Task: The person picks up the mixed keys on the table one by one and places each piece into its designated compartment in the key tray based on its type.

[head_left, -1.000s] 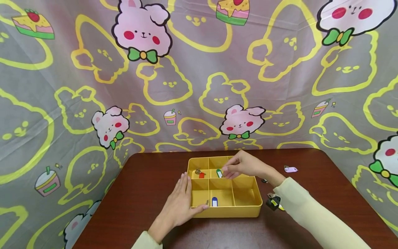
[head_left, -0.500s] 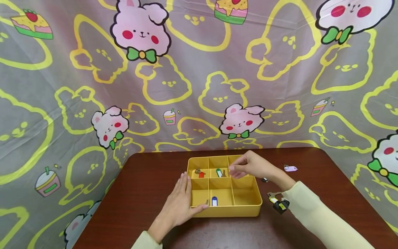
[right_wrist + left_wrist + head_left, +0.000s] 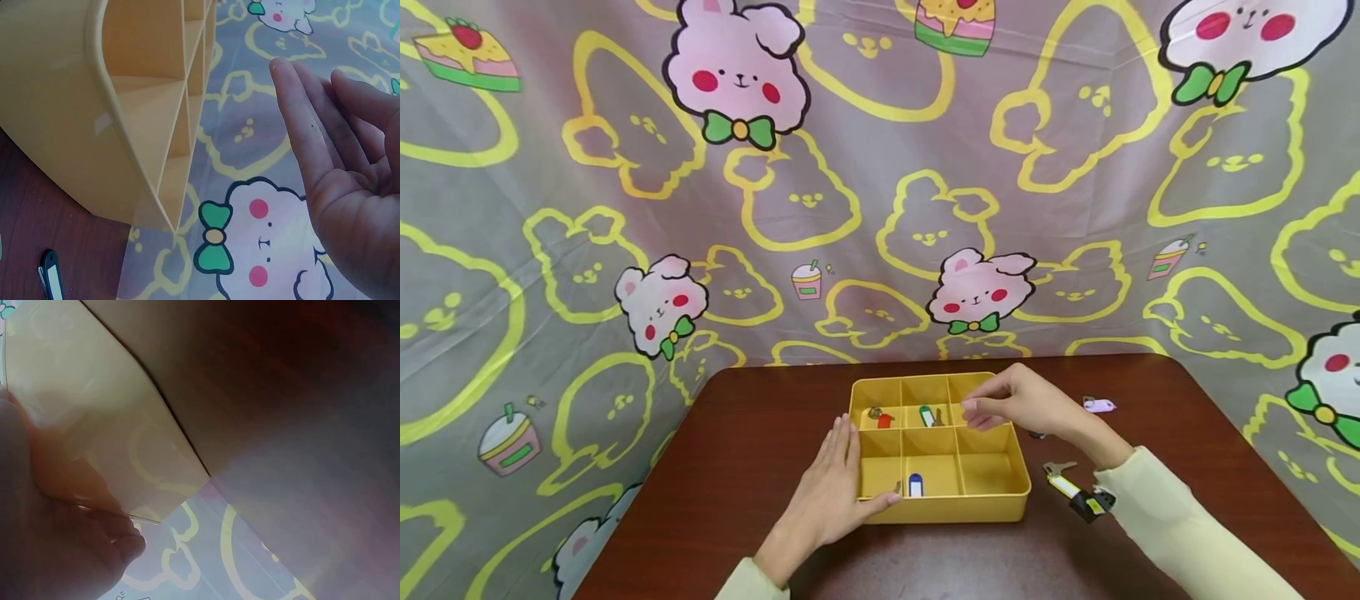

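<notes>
The left hand point(image 3: 826, 490) rests with straight fingers along the left side of a yellow divided box point(image 3: 951, 510), its thumb over the front rim. Above the box's back right compartment is the right hand point(image 3: 1026, 406); in the right wrist view that hand point(image 3: 350, 137) holds nothing, its fingers extended and slightly bent. A red-tagged key point(image 3: 884, 421) lies in the back left compartment and a green-tagged key point(image 3: 927, 416) in the back middle one. A blue tag point(image 3: 915, 485) sits in the front middle compartment. The left wrist view shows the left hand point(image 3: 62, 550) against the box wall point(image 3: 112, 425).
Right of the box, a yellow-tagged key point(image 3: 1063, 486) and a black item point(image 3: 1086, 505) lie near the right sleeve. Farther back is a pale purple tag point(image 3: 1099, 406). A black tag point(image 3: 51, 275) lies beside the box in the right wrist view. Patterned cloth hangs behind the table.
The right hand has moved right, away from the back middle compartment, where the green-tagged key now lies uncovered. The yellow-tagged key and black item beside the sleeve have shifted and show more. The left hand stays put.
</notes>
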The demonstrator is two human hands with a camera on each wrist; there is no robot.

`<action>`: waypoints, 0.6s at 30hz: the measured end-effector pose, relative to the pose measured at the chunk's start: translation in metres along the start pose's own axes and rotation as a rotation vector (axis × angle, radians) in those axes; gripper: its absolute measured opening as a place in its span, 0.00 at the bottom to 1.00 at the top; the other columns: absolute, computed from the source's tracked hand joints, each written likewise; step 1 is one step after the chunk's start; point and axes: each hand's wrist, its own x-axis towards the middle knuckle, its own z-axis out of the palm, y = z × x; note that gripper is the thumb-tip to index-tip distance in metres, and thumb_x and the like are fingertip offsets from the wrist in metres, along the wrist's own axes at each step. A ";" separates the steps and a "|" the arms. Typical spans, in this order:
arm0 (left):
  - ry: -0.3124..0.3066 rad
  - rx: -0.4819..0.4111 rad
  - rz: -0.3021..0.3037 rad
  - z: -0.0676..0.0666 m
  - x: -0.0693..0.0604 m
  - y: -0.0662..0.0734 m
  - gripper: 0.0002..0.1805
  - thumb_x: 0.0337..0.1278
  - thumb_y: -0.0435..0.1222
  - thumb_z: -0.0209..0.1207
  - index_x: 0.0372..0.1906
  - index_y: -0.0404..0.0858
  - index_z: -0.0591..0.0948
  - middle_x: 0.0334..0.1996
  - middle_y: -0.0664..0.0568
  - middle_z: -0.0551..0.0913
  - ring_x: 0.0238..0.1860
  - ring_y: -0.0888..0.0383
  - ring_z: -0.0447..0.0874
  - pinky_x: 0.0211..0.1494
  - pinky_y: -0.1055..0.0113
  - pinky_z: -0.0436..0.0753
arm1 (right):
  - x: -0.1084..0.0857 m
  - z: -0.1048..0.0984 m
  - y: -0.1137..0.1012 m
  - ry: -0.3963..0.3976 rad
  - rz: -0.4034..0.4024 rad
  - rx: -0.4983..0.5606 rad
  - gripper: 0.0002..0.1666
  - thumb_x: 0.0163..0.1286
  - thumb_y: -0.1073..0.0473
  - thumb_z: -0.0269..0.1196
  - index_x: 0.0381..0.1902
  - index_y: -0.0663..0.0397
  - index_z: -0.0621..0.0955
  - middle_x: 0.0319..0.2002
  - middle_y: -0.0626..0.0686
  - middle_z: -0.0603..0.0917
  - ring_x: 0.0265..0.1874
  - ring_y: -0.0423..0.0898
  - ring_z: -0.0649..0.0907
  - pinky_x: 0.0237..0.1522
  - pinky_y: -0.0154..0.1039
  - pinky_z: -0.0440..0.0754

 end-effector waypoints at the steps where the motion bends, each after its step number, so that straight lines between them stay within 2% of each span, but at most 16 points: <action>1: -0.002 -0.001 -0.002 0.000 0.000 0.000 0.66 0.60 0.77 0.51 0.82 0.27 0.55 0.85 0.32 0.48 0.87 0.40 0.45 0.87 0.48 0.58 | -0.002 -0.001 0.000 0.006 -0.001 0.006 0.16 0.75 0.56 0.67 0.49 0.65 0.90 0.40 0.62 0.93 0.40 0.56 0.94 0.44 0.45 0.93; 6: -0.014 0.000 0.000 -0.002 -0.001 0.000 0.66 0.61 0.77 0.51 0.82 0.27 0.54 0.85 0.32 0.48 0.87 0.40 0.44 0.87 0.48 0.57 | -0.011 -0.006 0.000 0.041 -0.007 0.019 0.16 0.75 0.57 0.67 0.49 0.65 0.90 0.42 0.64 0.93 0.40 0.54 0.94 0.44 0.45 0.93; 14: -0.028 -0.002 0.000 -0.004 -0.001 0.000 0.66 0.61 0.76 0.51 0.82 0.27 0.54 0.85 0.32 0.48 0.87 0.40 0.44 0.87 0.48 0.57 | -0.023 -0.010 0.011 0.049 -0.032 0.023 0.14 0.75 0.60 0.66 0.50 0.66 0.89 0.45 0.68 0.91 0.39 0.43 0.94 0.44 0.44 0.93; 18: -0.028 0.001 0.002 -0.004 0.000 0.000 0.66 0.61 0.77 0.50 0.82 0.27 0.53 0.85 0.33 0.47 0.87 0.40 0.43 0.88 0.48 0.56 | -0.029 -0.010 0.018 0.052 -0.042 0.023 0.14 0.75 0.61 0.67 0.50 0.67 0.89 0.44 0.66 0.92 0.38 0.43 0.94 0.43 0.45 0.93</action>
